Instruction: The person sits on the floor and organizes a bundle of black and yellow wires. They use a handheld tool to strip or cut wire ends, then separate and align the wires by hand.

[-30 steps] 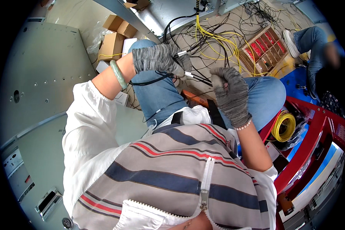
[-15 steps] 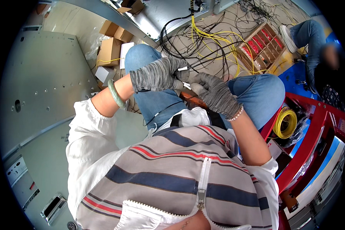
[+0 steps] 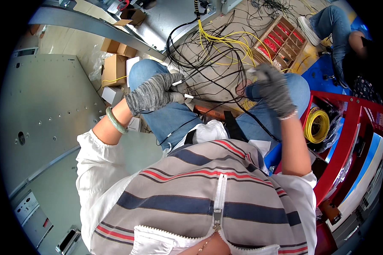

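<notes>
My left hand, in a grey knit glove, is closed above my left knee on a few thin black cables. White sleeves show on the cables beside its fingertips. From that grip the cables run off to the right and toward the floor. My right hand, gloved in the same grey, is apart from the left one, over my right knee and near the wooden box. Its fingers are blurred and partly hidden, so what they hold, if anything, does not show.
A wooden compartment box with red pieces stands on the floor ahead, beside tangled yellow cables. At right is a red rack holding a yellow coil. Another person's leg is far right. Cardboard boxes and metal panels sit left.
My right hand has moved away from the left one, to the right and slightly up. My left hand has shifted left, still gripping the cables. The view has shifted a little.
</notes>
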{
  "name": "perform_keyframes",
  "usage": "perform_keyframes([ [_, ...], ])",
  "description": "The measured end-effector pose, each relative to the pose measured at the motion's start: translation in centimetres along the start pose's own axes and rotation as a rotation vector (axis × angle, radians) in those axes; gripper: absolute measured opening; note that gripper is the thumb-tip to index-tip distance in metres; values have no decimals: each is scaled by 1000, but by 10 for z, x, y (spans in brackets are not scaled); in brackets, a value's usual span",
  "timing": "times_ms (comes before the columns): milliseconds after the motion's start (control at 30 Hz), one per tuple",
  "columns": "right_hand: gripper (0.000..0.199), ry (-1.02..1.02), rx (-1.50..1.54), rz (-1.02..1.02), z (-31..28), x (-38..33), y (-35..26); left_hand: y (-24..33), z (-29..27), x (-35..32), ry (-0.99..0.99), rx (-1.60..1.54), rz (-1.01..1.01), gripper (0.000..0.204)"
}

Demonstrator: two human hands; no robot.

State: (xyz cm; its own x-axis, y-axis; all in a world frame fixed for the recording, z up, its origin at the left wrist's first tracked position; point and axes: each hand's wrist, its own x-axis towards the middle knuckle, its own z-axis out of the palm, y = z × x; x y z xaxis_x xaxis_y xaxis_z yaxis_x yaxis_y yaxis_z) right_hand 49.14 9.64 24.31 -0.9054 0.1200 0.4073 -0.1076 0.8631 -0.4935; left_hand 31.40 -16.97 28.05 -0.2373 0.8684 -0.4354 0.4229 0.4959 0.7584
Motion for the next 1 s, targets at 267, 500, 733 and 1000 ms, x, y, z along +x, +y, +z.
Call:
perform_keyframes([
  [267, 14, 890, 1347, 989, -81, -34, 73, 1, -1, -4, 26, -113, 51, 18],
  [500, 22, 614, 1447, 775, -84, -28, 53, 11, -4, -7, -73, -236, -3, 19],
  [733, 30, 486, 1062, 816, -69, -12, 18, 21, -22, -13, 20, -410, -83, 10],
  [1000, 25, 98, 847, 704, -32, 20, -25, 21, -28, -9, 119, -436, -106, 24],
])
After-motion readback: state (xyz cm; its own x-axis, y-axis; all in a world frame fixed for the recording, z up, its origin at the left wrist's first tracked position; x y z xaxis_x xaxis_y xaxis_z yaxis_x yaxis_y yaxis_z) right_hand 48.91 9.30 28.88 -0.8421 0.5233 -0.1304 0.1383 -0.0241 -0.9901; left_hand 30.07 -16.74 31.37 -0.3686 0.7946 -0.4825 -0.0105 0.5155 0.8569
